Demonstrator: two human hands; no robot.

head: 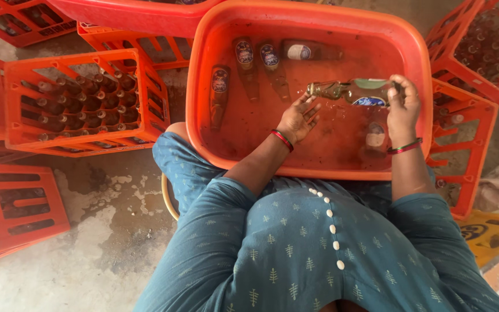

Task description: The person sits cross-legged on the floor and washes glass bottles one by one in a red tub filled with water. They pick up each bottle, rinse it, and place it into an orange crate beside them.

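Observation:
A large orange plastic tub [215, 34] full of murky water sits in front of my lap. My right hand [402, 107] grips the thick end of a clear glass bottle [347, 91] that lies sideways above the water, its neck pointing left. My left hand [300, 118] hovers open just below the bottle's neck, fingers spread, holding nothing. Several brown labelled bottles [219, 92] lie sunk in the water along the tub's far side. Another bottle [375, 136] lies under water below my right hand.
An orange crate [82, 104] packed with bottles stands tipped on its side to the left. More orange crates [480, 46] with bottles stand on the right and behind. A flat crate [18, 202] lies on the wet concrete floor at lower left.

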